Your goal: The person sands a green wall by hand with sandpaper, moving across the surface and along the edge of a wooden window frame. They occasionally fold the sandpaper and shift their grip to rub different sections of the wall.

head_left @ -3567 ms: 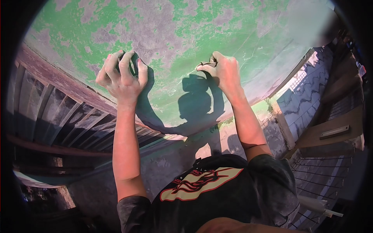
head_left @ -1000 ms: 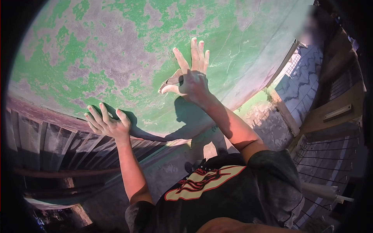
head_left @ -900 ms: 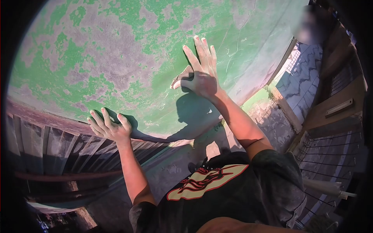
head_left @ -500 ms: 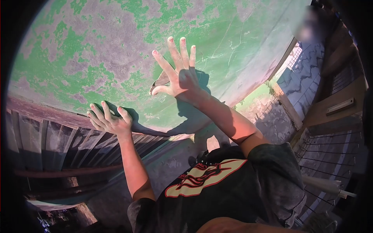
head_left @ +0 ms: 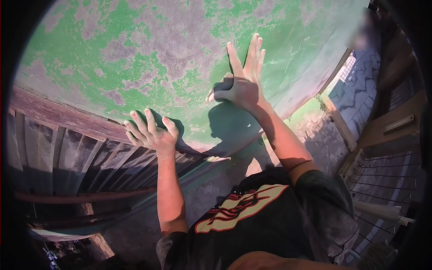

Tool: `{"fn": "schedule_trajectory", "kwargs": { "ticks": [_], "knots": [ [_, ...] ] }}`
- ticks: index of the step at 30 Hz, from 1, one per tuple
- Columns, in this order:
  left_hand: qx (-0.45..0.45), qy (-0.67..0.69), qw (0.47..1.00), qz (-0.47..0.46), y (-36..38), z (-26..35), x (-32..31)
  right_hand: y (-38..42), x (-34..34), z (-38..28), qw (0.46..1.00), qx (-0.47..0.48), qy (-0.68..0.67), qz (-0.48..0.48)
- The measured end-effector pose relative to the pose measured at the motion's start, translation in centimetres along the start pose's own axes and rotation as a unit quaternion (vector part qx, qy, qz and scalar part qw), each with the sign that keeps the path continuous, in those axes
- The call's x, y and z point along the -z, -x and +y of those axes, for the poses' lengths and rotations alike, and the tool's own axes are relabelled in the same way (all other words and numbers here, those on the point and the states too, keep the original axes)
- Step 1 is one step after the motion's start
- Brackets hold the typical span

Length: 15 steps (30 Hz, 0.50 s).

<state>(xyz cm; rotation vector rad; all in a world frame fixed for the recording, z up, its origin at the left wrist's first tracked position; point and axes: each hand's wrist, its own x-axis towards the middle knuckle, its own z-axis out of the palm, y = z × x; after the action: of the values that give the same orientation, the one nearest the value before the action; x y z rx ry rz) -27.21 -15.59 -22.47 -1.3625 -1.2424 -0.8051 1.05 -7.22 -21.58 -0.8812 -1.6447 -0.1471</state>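
Peeling green paint covers a wall [head_left: 180, 58] in front of me. My left hand [head_left: 155, 136] touches the wall's lower edge with fingers bent and apart, and nothing shows in it. Higher up and to the right, my right hand [head_left: 246, 90] lies against the wall with its fingers stretched. A thin grey-brown flat piece [head_left: 222, 85] sticks out between its thumb and index finger, pressed on the wall. The rest of that piece is hidden behind the palm.
Slatted dark panels [head_left: 67, 157] run below the wall's reddish ledge [head_left: 67, 112] at the left. At the right are wooden boards [head_left: 396, 123], a wire grid [head_left: 387, 173] and patterned paving [head_left: 355, 85]. A blurred shape is at the upper right.
My right hand has moved right and slightly up along the wall, and the flat piece has moved with it. My left hand also appears farther right. The view has shifted a little.
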Motion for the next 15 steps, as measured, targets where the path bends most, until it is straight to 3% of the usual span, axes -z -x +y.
{"fn": "schedule_trajectory", "kwargs": {
  "ticks": [3, 6, 8, 10, 12, 15],
  "knots": [
    [0.001, 0.021, 1.000, -0.001, 0.4, -0.3, 0.1, 2.1, -3.2, -4.5, 0.999, 0.050, 0.000, -0.015],
    [-0.001, 0.015, 1.000, 0.003, 0.9, -0.3, -0.2, 2.3, -2.5, -1.8, 0.996, 0.070, 0.036, -0.031],
    [0.006, 0.018, 1.000, 0.010, 1.0, -0.1, -0.2, 2.3, 0.1, 3.4, 0.990, 0.016, 0.128, -0.057],
    [0.015, 0.022, 1.000, 0.014, 1.2, -0.1, -0.3, 0.7, 4.2, 6.0, 0.993, -0.116, 0.029, -0.006],
    [0.005, 0.022, 0.999, 0.022, 1.2, 0.0, -0.2, -0.5, 6.4, 10.2, 0.990, -0.136, 0.023, 0.011],
    [0.013, 0.011, 1.000, 0.022, 1.3, 0.2, -0.3, -1.7, 6.6, 10.3, 0.991, -0.133, -0.008, 0.014]
  ]
}}
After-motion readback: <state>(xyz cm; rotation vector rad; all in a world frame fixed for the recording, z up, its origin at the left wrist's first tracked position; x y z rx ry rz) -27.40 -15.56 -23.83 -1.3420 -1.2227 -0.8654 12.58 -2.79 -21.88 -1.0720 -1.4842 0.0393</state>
